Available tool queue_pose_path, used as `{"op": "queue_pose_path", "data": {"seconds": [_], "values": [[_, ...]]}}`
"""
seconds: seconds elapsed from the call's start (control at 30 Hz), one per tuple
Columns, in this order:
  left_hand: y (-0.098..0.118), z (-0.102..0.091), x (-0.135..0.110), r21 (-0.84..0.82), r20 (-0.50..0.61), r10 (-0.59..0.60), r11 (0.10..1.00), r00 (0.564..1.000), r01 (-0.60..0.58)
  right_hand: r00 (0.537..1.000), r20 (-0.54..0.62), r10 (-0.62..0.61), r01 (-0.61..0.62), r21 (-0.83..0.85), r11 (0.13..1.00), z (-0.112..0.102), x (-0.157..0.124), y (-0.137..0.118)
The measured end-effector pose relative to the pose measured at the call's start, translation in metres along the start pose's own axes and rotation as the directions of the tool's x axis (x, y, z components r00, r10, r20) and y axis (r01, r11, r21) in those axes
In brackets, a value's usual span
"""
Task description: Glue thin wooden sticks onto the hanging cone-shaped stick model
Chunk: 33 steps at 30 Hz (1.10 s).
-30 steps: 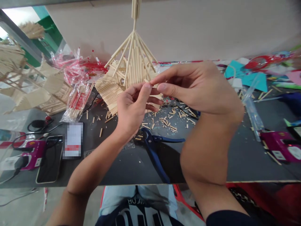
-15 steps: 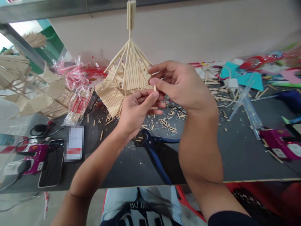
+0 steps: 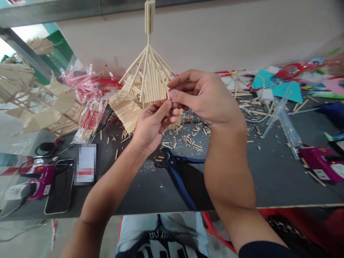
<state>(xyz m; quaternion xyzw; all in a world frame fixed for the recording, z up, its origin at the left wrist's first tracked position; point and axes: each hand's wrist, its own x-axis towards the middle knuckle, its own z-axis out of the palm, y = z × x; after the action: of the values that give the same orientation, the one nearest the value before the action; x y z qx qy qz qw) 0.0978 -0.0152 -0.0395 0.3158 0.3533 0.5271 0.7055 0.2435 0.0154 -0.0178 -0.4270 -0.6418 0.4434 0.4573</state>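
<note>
The right hand (image 3: 206, 98) is seen pinched nearly closed on the lower edge of the stick model (image 3: 150, 77). The left hand (image 3: 152, 125) is pressed up against it from below, and its grip cannot be told. Nearer than both grips, white letters "UR" can be read on a dark shirt (image 3: 154, 243). Beneath the grips, blue cutters (image 3: 177, 172) and stick offcuts (image 3: 192, 141) are spread over the dark table (image 3: 274, 179). A beige wall (image 3: 228, 32) is seen beyond.
</note>
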Motion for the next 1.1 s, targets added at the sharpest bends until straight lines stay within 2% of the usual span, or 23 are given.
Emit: {"op": "queue_pose_path", "data": {"seconds": [0.13, 0.3, 0.57, 0.7, 0.93, 1.1], "values": [[-0.001, -0.001, -0.001, -0.036, 0.032, 0.049, 0.998, 0.998, -0.048, 0.997, -0.057, -0.050, 0.054, 0.071, 0.996, 0.005, 0.004, 0.007], [0.000, -0.002, 0.001, -0.032, 0.042, 0.071, 0.997, 0.997, -0.069, 0.996, -0.069, -0.049, 0.054, 0.084, 0.995, 0.007, 0.005, 0.008], [0.009, -0.013, 0.006, -0.016, 0.126, -0.083, 0.996, 0.989, 0.086, 0.999, -0.019, -0.043, 0.045, 0.096, 0.994, 0.005, 0.008, 0.013], [0.010, -0.017, 0.009, -0.027, 0.183, -0.093, 0.995, 0.979, 0.100, 0.999, -0.010, -0.032, 0.033, 0.095, 0.995, 0.005, 0.009, 0.015], [0.011, -0.020, 0.011, -0.019, 0.192, -0.113, 0.993, 0.975, 0.119, 0.998, -0.019, -0.065, 0.067, 0.154, 0.986, 0.007, 0.011, 0.019], [0.010, -0.021, 0.014, -0.080, 0.180, -0.154, 0.982, 0.972, 0.170, 0.998, -0.028, -0.060, 0.064, 0.162, 0.985, 0.007, 0.012, 0.019]]}}
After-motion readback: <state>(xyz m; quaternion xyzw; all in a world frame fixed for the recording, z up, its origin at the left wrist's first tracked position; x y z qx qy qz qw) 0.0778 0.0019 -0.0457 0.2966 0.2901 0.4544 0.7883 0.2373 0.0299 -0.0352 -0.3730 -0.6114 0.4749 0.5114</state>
